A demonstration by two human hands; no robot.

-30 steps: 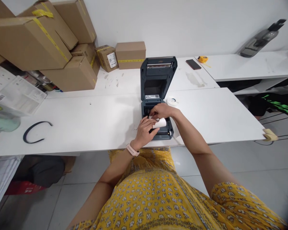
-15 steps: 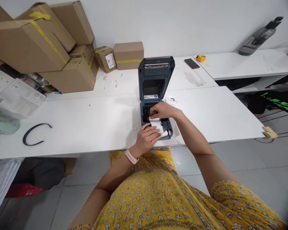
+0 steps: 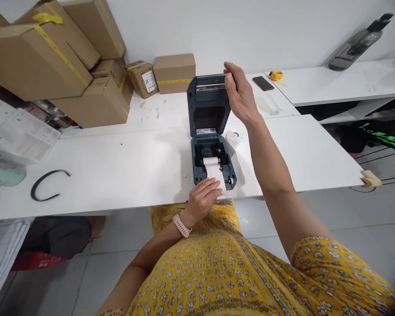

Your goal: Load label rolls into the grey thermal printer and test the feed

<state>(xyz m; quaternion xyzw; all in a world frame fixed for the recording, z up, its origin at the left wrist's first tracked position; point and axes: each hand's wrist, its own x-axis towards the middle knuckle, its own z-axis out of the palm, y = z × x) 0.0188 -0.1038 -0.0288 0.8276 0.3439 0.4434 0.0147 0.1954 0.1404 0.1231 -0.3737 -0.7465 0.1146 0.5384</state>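
A dark blue-grey label printer [image 3: 195, 169] stands near the table's front edge with its lid [image 3: 192, 105] raised. Inside it lies a small white roll of label paper [image 3: 211, 161], its strip running out over the front. My left hand [image 3: 202, 198] lies on that strip at the printer's front edge, fingers stretched flat; its thumb is hidden. Up at the lid's top right corner is my right hand [image 3: 240, 94], gripping it with the thumb on the inner side and the fingers behind. Another white paper roll [image 3: 233, 138], partly unwound, sits right of the printer.
Cardboard boxes [image 3: 174, 72] are piled at the back left. A dark headband [image 3: 36, 184] lies on the left. Towards the back right are a phone [image 3: 263, 83], a yellow tape measure [image 3: 276, 75] and a pump bottle [image 3: 355, 46]. The white table [image 3: 145, 175] ends just before my body.
My right hand has left the paper roll inside the printer and moved up to take hold of the lid's edge. My left hand has shifted slightly towards me along the strip.
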